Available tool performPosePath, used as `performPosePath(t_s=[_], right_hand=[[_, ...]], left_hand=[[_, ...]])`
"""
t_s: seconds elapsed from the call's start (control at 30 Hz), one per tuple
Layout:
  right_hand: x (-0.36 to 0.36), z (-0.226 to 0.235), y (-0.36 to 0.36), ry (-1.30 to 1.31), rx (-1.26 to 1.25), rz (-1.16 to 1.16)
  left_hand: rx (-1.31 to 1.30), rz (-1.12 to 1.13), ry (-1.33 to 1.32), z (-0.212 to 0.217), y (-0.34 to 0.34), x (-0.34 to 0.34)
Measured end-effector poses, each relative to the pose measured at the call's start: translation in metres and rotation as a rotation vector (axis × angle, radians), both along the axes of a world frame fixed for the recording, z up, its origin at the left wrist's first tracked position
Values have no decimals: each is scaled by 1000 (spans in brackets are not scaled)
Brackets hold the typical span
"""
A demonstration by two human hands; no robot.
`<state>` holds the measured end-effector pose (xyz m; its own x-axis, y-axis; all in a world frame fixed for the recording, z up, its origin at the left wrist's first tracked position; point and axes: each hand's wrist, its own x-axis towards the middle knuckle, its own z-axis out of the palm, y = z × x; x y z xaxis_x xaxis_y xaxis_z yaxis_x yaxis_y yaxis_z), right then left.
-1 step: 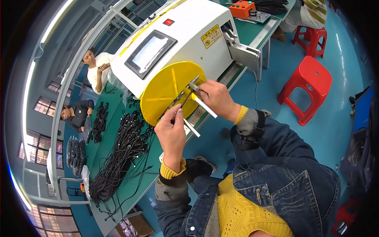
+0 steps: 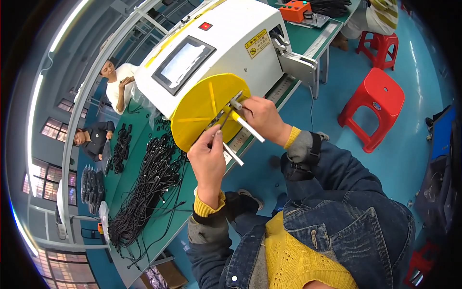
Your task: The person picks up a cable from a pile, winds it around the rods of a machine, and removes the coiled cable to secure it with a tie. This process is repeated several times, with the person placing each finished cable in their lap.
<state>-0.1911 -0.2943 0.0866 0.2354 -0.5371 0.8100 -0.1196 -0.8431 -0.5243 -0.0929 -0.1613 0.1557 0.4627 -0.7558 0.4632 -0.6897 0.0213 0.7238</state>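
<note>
left hand (image 2: 208, 155) at 6 o'clock of the yellow disc (image 2: 207, 113), fingers pressed together pinching a thin black wire (image 2: 222, 120) taut. right hand (image 2: 261, 117) at 3 o'clock, closed around a white rod (image 2: 248, 126), apparently steadying it. disc fronts the white machine (image 2: 221, 48). black cable bundles (image 2: 144, 192) lie at 8 o'clock on the green bench (image 2: 308, 36).

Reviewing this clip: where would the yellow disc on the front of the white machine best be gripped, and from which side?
Probably by the bare rim of the yellow disc, at its lower left, coming in from the person's left. The disc stands on edge against the white machine, so its thin edge offers opposing faces to pinch. The centre is crowded: the left hand, right hand and metal rods sit there.
</note>
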Motion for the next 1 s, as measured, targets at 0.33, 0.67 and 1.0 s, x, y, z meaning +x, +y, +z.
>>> performPosePath(t_s=[0.33, 0.67, 1.0], right_hand=[[-46, -44, 32, 80, 207, 124], [-105, -89, 72, 375, 574, 249], [-115, -91, 77, 456, 656, 271]], left_hand=[[-167, 22, 30, -31, 16, 7], [-168, 95, 125, -45, 28, 6], [-229, 76, -345, -30, 38, -13]])
